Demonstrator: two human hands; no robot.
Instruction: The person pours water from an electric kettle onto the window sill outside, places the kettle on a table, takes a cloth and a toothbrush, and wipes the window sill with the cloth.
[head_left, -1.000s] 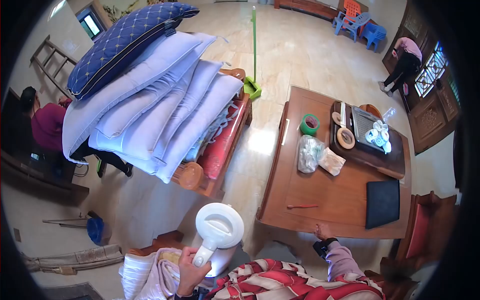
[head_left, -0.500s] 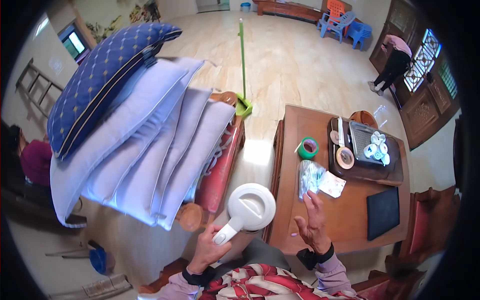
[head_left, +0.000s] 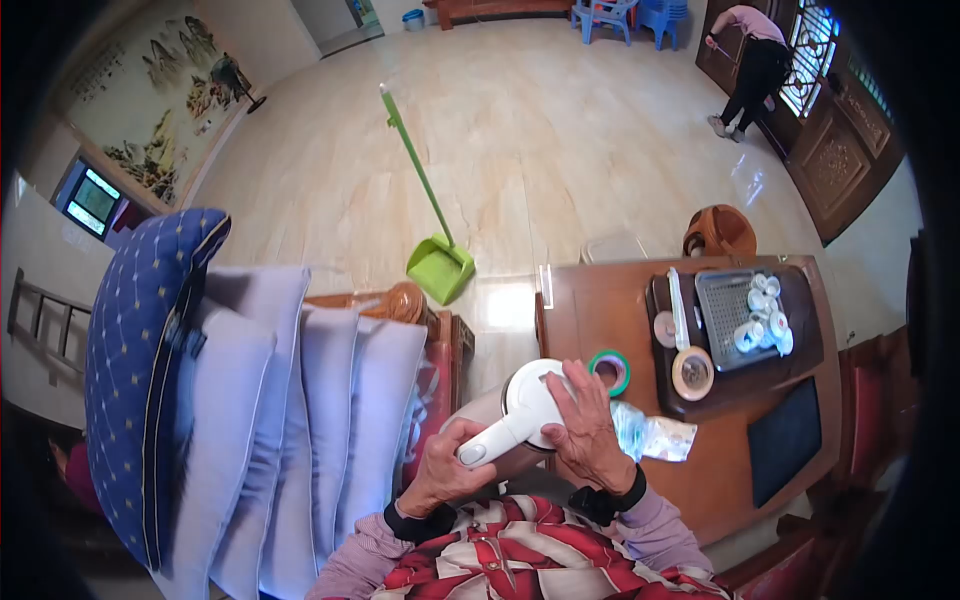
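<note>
A kettle (head_left: 503, 432) with a white top hangs in front of my body, beside the near left edge of the wooden table. My left hand (head_left: 440, 468) is wrapped round its white handle. Across the right side of its round lid (head_left: 530, 385) lies my right hand (head_left: 592, 425), fingers bent over the lid and thumb near its edge. Part of the lid is hidden under those fingers. Just beyond my right hand are a green tape roll (head_left: 609, 372) and a clear plastic packet (head_left: 629, 428) with a small printed paper packet (head_left: 668, 439).
Pillows (head_left: 340, 440) are piled at left, a blue cushion (head_left: 140, 380) on top. A green dustpan (head_left: 441, 268) stands on the floor. The table (head_left: 600, 280) bears a grey tray (head_left: 725, 345) of white cups and a dark flat pad (head_left: 785, 440). A person (head_left: 760, 60) bends by the door.
My right hand has come left from over the table onto the kettle lid. The kettle has shifted slightly right and tilted. My view has turned, so the pillows appear lower and further left.
</note>
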